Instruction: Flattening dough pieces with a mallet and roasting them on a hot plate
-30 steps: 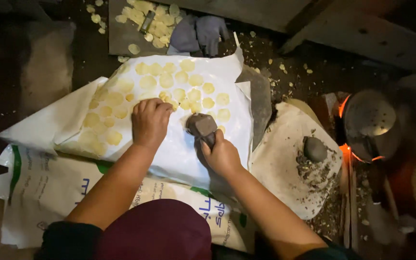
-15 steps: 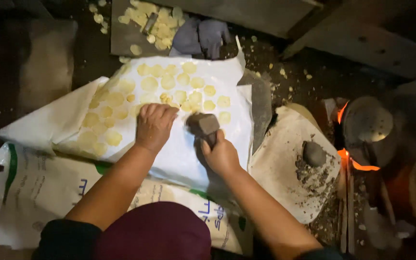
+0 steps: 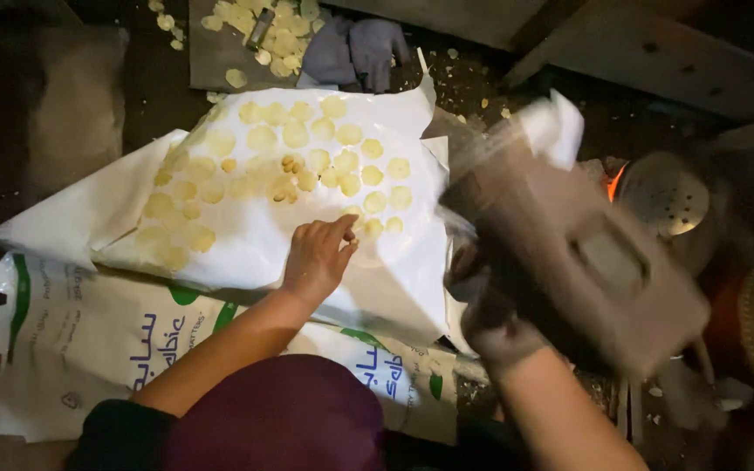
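Note:
My left hand (image 3: 318, 257) rests flat on a white plastic sheet (image 3: 394, 292), fingertips beside a flattened yellow disc (image 3: 368, 228). Several more yellow discs (image 3: 307, 161) lie spread over the sheet's far half. My right hand (image 3: 490, 318) is raised close to the camera, gripping a heavy grey block-shaped pounder (image 3: 586, 262), which is blurred by motion and hides the floor on the right.
Under the sheet lie white printed sacks (image 3: 89, 349). A board (image 3: 215, 61) with more yellow pieces and a pair of grey gloves (image 3: 355, 52) are at the top. A round metal lid (image 3: 667, 194) sits by an orange fire glow (image 3: 613, 181) on the right.
My right hand has lifted the pounder off the sheet and up toward the camera. My left hand has slid a little toward me, along the sheet.

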